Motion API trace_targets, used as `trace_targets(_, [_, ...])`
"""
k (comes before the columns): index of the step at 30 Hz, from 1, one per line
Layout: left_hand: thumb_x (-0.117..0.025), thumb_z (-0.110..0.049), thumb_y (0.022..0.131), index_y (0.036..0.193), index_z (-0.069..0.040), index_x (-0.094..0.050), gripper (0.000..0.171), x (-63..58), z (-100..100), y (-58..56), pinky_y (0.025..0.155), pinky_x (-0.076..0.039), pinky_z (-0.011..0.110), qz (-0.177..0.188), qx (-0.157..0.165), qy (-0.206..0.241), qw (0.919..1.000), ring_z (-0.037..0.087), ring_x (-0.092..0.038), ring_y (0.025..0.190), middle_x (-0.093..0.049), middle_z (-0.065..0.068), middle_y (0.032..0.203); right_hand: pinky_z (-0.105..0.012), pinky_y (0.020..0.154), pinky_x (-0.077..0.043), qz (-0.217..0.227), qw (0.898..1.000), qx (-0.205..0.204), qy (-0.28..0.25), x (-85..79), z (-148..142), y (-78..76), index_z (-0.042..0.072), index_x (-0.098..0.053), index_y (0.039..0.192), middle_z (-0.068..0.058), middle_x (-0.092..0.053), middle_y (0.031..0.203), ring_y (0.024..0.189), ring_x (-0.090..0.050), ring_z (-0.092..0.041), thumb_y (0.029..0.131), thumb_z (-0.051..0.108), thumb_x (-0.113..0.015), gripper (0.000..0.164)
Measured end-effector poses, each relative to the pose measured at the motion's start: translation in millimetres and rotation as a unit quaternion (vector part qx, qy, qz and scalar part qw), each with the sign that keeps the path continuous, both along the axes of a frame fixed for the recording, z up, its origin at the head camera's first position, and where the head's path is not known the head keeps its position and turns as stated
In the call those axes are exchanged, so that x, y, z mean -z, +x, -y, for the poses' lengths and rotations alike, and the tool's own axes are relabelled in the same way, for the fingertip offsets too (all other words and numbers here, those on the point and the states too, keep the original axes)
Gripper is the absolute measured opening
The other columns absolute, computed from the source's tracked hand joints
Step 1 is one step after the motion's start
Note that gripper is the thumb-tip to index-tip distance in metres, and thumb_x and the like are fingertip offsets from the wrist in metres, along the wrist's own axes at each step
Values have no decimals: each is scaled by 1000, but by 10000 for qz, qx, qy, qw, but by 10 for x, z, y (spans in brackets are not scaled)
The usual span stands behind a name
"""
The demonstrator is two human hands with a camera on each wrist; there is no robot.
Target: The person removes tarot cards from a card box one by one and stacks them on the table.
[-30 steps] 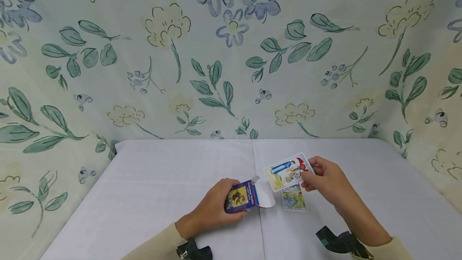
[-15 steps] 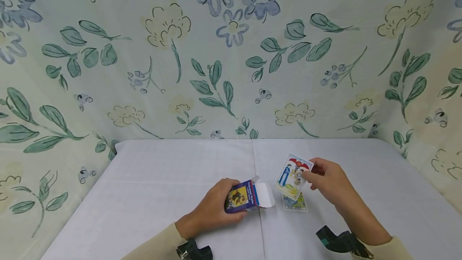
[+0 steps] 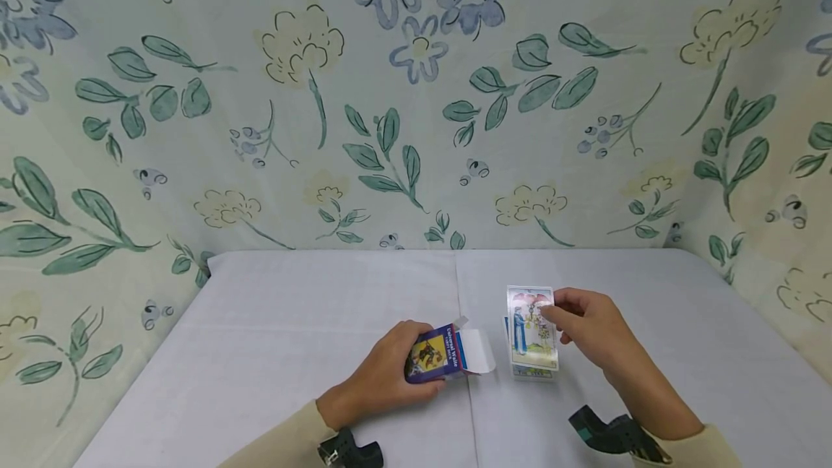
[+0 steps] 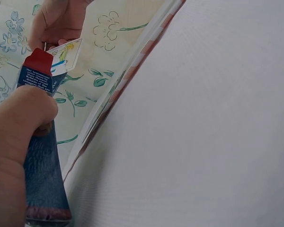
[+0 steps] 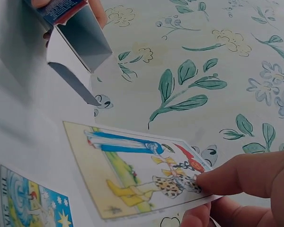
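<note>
My left hand [image 3: 383,370] grips a dark blue tarot card box [image 3: 430,356], its thumb and fingers around the sides. The box's white end flap hangs open to the right, and in the right wrist view the visible inside of the box [image 5: 87,40] looks bare. Between thumb and fingers my right hand [image 3: 588,320] pinches one tarot card [image 3: 533,327], face up, with robed figures and a red winged shape. Held above the table, this card covers most of a small pile of tarot cards [image 5: 31,203], topped by a star card.
White cloth covers the table [image 3: 292,323]. A floral curtain [image 3: 416,128] hangs behind it and along both sides. Each wrist wears a black camera mount, the right one [image 3: 617,435] close to the tabletop.
The card in my right hand has turned from slanting to nearly upright and come over the pile. My left hand and the box stay in place.
</note>
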State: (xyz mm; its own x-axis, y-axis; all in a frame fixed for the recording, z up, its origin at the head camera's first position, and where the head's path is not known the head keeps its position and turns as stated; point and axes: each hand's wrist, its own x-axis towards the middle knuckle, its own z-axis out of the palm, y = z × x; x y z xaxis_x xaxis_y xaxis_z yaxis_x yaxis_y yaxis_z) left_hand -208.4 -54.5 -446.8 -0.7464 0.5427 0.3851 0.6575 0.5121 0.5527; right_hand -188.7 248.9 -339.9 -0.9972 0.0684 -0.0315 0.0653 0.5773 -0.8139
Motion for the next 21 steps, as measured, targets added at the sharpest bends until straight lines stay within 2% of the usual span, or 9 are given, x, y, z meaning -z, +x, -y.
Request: trace_targets(21, [-69,-57,80,134,-19,-43,71,-6,2,-10,81,-46,23,65,56,-59,9999,5,-48,96,-53,-8,115,-31,63,-51,126,9999,75,46,45,-43,-42,-6,-59,116,-15,-63,101,73,-55,-22,93,23,-63,37])
